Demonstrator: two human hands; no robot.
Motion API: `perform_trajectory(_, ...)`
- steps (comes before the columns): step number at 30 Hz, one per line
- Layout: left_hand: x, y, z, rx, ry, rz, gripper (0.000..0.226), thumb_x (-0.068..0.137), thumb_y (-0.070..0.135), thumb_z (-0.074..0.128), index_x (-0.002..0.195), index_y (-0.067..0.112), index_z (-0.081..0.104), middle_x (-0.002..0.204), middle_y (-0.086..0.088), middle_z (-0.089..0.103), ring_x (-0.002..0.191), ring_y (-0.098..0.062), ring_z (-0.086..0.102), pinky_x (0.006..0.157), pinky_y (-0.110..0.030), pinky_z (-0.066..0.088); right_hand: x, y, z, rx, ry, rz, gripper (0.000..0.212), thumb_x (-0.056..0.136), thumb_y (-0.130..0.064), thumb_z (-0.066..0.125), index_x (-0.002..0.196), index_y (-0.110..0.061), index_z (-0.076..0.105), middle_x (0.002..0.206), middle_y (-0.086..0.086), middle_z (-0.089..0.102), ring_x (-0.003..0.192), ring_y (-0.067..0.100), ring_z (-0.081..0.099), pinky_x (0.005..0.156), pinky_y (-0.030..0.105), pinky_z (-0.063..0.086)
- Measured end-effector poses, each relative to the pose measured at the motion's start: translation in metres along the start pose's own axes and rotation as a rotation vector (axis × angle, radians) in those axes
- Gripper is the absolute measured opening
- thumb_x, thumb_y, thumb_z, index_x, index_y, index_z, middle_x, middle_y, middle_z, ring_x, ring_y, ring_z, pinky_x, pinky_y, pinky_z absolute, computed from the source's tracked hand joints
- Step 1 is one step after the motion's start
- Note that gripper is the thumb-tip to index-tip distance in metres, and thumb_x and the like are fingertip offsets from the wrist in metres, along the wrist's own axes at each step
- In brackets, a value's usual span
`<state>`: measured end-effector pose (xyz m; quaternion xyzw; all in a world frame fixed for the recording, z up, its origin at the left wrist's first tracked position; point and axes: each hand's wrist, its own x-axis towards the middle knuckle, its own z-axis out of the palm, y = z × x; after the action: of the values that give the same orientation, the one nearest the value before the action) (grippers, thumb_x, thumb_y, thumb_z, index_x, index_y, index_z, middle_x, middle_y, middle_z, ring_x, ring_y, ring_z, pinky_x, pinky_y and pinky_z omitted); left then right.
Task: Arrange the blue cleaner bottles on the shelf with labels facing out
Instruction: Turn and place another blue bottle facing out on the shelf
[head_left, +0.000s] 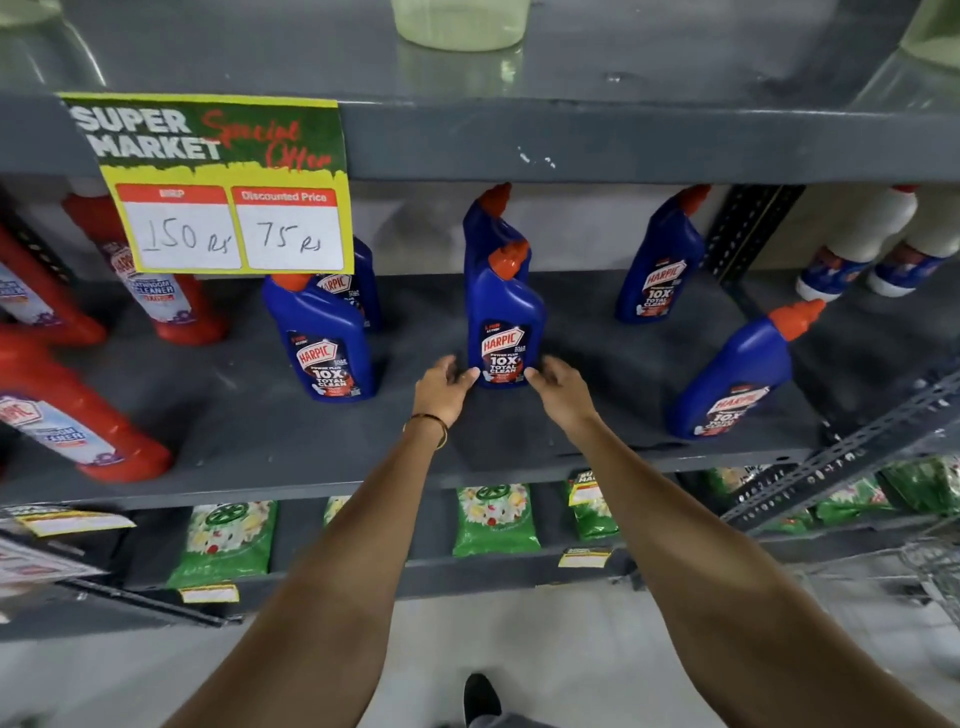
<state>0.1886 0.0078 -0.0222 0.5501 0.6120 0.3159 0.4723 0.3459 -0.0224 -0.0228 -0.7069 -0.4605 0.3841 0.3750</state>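
Observation:
Several blue cleaner bottles with orange caps stand on the grey middle shelf (234, 415). The middle front bottle (503, 312) stands upright with its label facing out. My left hand (444, 387) touches its base on the left side with its fingertips, and my right hand (558, 382) touches the base on the right. Another blue bottle (483, 223) stands right behind it. At the left, a front bottle (319, 338) shows its label, with one (361, 283) half hidden behind it. Two more stand at the right, one at the back (660, 260) and one near the front (737, 379).
Red cleaner bottles (78, 431) fill the shelf's left end and white bottles (872, 244) stand at the far right. A yellow price sign (218, 182) hangs from the shelf above. Green packets (493, 519) lie on the lower shelf. A wire cart (935, 571) is at the right.

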Motion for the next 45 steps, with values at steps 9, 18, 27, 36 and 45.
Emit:
perform_trajectory(9,0.003,0.000,0.013,0.015,-0.019,0.062,0.033,0.086,0.017,0.061,0.114,0.001,0.056,0.118,-0.017,0.065,0.110,-0.027,0.060,0.086,-0.026,0.044,0.014,0.005,0.001,-0.013,-0.068,-0.065,0.042,0.091,-0.035,0.053,0.120,-0.005,0.057,0.119,0.014,0.065,0.110,0.026,0.060,0.085,0.027,0.043)
perform_trajectory(18,-0.028,-0.003,0.011,0.029,-0.046,0.075,0.038,0.087,0.021,0.061,0.119,0.003,0.054,0.122,-0.017,0.063,0.112,-0.028,0.060,0.090,-0.030,0.045,-0.018,0.012,-0.008,-0.039,-0.075,-0.058,0.038,0.093,-0.033,0.052,0.118,-0.004,0.057,0.113,0.009,0.065,0.104,0.019,0.060,0.081,0.026,0.043)
perform_trajectory(27,-0.070,-0.014,0.009,0.050,-0.069,0.079,0.041,0.085,0.023,0.064,0.119,0.002,0.055,0.122,-0.017,0.064,0.112,-0.029,0.060,0.097,-0.036,0.047,-0.059,0.026,-0.012,-0.069,-0.049,-0.060,0.022,0.093,-0.032,0.052,0.092,-0.010,0.055,0.089,0.005,0.059,0.084,0.017,0.054,0.060,0.020,0.039)
perform_trajectory(36,-0.085,-0.018,0.009,0.106,-0.081,0.090,0.042,0.084,0.028,0.064,0.118,0.004,0.056,0.120,-0.016,0.065,0.111,-0.030,0.061,0.099,-0.045,0.048,-0.074,0.034,-0.013,-0.065,-0.044,-0.063,0.027,0.093,-0.033,0.051,0.094,-0.007,0.056,0.096,0.007,0.061,0.090,0.020,0.057,0.074,0.031,0.043)
perform_trajectory(45,-0.088,-0.015,0.011,0.138,-0.081,0.082,0.043,0.086,0.028,0.062,0.120,0.003,0.053,0.122,-0.017,0.064,0.112,-0.030,0.060,0.099,-0.044,0.048,-0.076,0.032,-0.015,-0.036,-0.050,-0.034,0.039,0.093,-0.035,0.051,0.112,-0.002,0.058,0.113,0.016,0.065,0.103,0.027,0.061,0.088,0.040,0.048)
